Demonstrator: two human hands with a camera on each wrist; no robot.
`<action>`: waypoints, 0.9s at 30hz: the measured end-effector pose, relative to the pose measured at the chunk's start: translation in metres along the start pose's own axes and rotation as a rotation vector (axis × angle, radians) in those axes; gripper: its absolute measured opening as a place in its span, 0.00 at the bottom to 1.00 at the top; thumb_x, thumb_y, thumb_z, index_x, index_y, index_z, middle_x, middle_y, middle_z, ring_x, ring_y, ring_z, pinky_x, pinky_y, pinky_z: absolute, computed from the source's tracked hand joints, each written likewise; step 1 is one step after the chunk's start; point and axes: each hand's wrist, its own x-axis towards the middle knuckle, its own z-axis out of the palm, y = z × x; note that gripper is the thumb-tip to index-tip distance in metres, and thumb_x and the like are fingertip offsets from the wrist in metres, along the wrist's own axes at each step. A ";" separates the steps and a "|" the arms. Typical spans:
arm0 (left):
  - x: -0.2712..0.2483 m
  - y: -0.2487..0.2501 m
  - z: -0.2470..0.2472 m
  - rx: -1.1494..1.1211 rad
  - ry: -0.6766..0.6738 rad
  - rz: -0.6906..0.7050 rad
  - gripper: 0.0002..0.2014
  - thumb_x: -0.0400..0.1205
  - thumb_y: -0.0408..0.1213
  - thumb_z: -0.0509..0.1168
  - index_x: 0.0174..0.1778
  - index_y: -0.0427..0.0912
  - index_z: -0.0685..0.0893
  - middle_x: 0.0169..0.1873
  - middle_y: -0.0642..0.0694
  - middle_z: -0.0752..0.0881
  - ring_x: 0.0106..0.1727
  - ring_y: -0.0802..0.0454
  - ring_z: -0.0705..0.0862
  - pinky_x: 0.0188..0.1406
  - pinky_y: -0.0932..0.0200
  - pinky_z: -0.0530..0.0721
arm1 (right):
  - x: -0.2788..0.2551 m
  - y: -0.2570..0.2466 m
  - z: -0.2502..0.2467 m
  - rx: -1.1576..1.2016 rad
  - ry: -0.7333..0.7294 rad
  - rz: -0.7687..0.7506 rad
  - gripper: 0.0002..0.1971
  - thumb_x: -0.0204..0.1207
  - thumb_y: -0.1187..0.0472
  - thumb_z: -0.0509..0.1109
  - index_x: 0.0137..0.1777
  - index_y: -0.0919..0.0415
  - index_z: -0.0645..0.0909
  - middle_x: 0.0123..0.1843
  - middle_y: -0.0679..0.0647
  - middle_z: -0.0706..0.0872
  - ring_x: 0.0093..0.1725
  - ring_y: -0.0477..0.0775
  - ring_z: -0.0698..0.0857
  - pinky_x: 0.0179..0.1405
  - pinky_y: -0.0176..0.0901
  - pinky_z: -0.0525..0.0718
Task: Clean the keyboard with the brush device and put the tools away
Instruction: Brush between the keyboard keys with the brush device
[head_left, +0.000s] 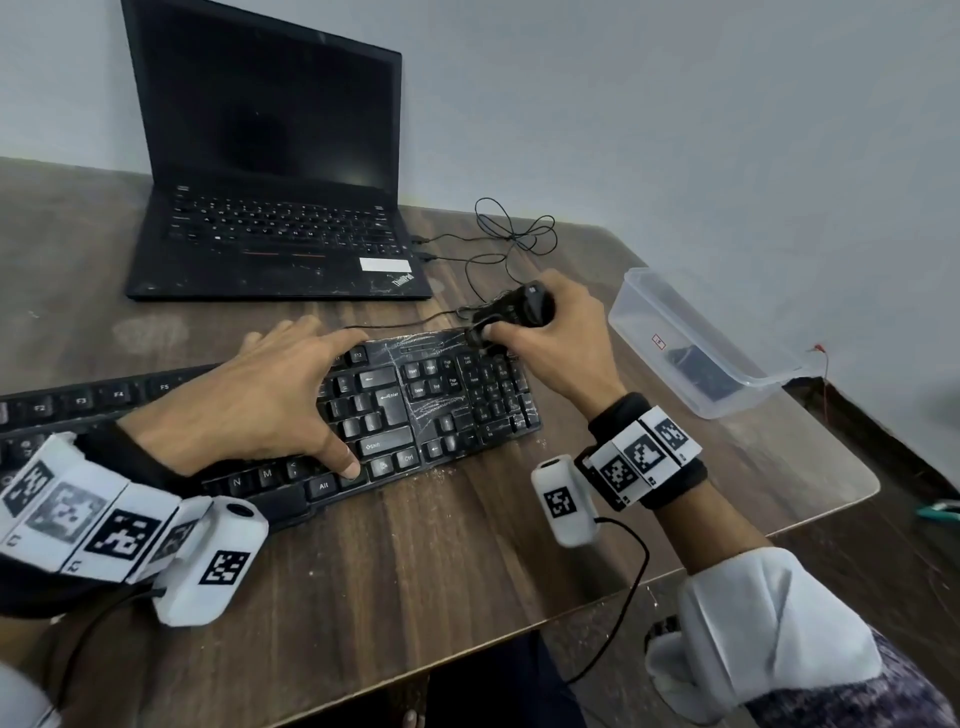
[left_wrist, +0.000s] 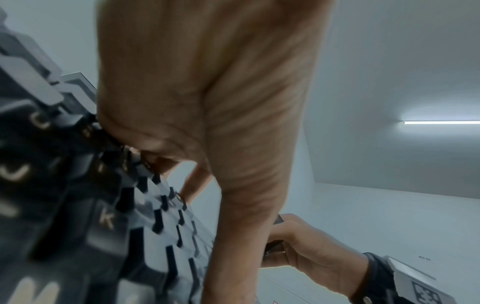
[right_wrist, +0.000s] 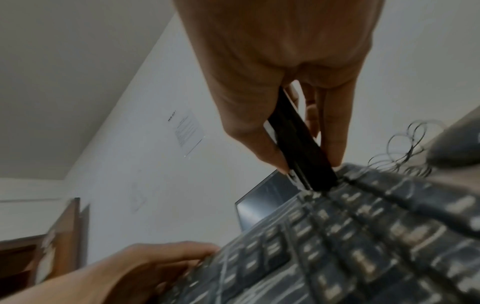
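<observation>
Black full-size keyboard (head_left: 415, 410) lying across brown wooden table (head_left: 467, 561), open black laptop (head_left: 270, 171) behind, left hand (head_left: 249, 400) spread flat on keys, right hand (head_left: 550, 338) gripping black brush device (head_left: 514, 309) at far right corner, clear plastic container (head_left: 696, 338) right.

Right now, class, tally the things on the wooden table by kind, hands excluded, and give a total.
Keyboards: 1, the keyboard
Laptops: 1, the laptop
Brush devices: 1, the brush device, gripped by the right hand
Plastic containers: 1, the clear container
Total: 4
</observation>
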 end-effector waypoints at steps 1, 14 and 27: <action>0.001 -0.001 0.000 0.003 0.006 0.006 0.69 0.54 0.64 0.85 0.89 0.55 0.54 0.62 0.52 0.70 0.59 0.55 0.64 0.69 0.50 0.68 | 0.003 0.002 -0.002 -0.014 0.054 0.030 0.16 0.69 0.53 0.86 0.45 0.53 0.80 0.37 0.40 0.84 0.33 0.36 0.79 0.29 0.25 0.72; -0.002 0.004 -0.002 -0.009 -0.002 -0.004 0.68 0.55 0.62 0.86 0.89 0.57 0.54 0.60 0.53 0.69 0.58 0.54 0.63 0.57 0.53 0.65 | -0.023 0.007 -0.007 -0.017 0.014 0.040 0.16 0.70 0.56 0.86 0.49 0.55 0.82 0.37 0.39 0.83 0.32 0.27 0.81 0.27 0.24 0.73; -0.004 0.007 -0.005 -0.004 -0.016 -0.016 0.68 0.58 0.61 0.86 0.89 0.55 0.52 0.64 0.51 0.70 0.57 0.55 0.61 0.54 0.54 0.63 | -0.032 0.004 -0.009 0.038 -0.190 -0.023 0.17 0.69 0.54 0.88 0.47 0.54 0.82 0.38 0.43 0.86 0.33 0.34 0.82 0.32 0.28 0.79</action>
